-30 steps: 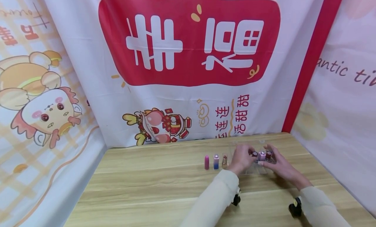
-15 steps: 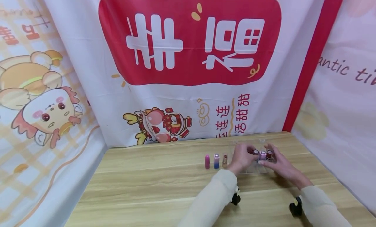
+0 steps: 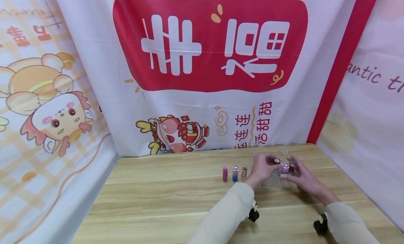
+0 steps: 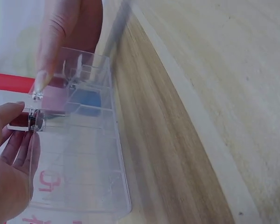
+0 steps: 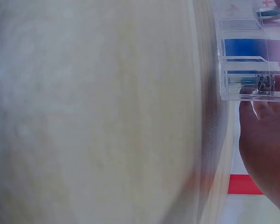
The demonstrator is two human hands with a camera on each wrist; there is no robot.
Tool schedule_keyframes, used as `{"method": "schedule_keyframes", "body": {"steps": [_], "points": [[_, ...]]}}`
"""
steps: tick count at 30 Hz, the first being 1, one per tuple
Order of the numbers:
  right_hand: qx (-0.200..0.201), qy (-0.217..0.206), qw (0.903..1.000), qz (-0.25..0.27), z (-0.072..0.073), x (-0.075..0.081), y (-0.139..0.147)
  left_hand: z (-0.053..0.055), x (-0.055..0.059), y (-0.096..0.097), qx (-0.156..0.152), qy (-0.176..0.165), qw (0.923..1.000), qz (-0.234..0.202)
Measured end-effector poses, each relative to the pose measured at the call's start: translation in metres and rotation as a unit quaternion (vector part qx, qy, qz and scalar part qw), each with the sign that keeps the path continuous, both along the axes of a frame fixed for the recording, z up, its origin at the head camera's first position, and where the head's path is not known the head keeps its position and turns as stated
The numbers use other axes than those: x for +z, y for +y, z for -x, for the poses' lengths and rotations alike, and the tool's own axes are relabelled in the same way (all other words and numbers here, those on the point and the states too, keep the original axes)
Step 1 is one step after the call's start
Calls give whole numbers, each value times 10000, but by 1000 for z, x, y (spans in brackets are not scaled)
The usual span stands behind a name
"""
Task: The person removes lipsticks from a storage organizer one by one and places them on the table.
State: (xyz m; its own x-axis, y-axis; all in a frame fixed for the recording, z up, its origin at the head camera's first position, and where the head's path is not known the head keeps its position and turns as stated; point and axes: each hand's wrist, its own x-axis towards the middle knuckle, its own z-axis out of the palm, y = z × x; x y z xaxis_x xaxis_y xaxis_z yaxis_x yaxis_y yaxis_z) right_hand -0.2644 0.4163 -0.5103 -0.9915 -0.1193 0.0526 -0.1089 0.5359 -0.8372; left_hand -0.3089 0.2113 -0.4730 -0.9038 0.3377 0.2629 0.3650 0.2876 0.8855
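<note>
My left hand [image 3: 262, 168] pinches a dark red lipstick tube [image 3: 275, 161] between thumb and fingers, over the left part of a clear lipstick organizer [image 3: 274, 183]. In the left wrist view that lipstick [image 4: 20, 120] overlaps the organizer's upper edge. My right hand [image 3: 303, 175] holds the organizer's right end, thumb at the front and fingers behind. Two lipsticks stand in the slots near it: a pink and blue one [image 5: 245, 48] and a dark red one [image 3: 292, 167]. The organizer's other slots look bare in the left wrist view.
Left of the organizer, a pink bullet-shaped lipstick [image 3: 225, 174], a pink and blue lipstick [image 3: 235, 173] and a gold lipstick [image 3: 244, 172] stand in a row on the wooden table [image 3: 164, 198]. Printed cloth [image 3: 211, 44] hangs behind the table and at both sides.
My left hand has lifted the dark red lipstick a little, tilting it and moving it away from the pink and blue one. The right hand keeps its hold on the organizer.
</note>
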Motion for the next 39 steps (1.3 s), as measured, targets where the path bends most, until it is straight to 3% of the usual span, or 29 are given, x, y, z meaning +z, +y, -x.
{"method": "schedule_keyframes", "body": {"steps": [12,22,39], "points": [[16,116,9999,47,0,-1,0,-5,14,-3,9,165,9999,-25],[83,211,9997,-6,1,-1,0,-1,22,-18,14,645,9979,88],[162,338,9992,105,-2,1,-2,-7,28,-35,-133,632,9979,5]]}}
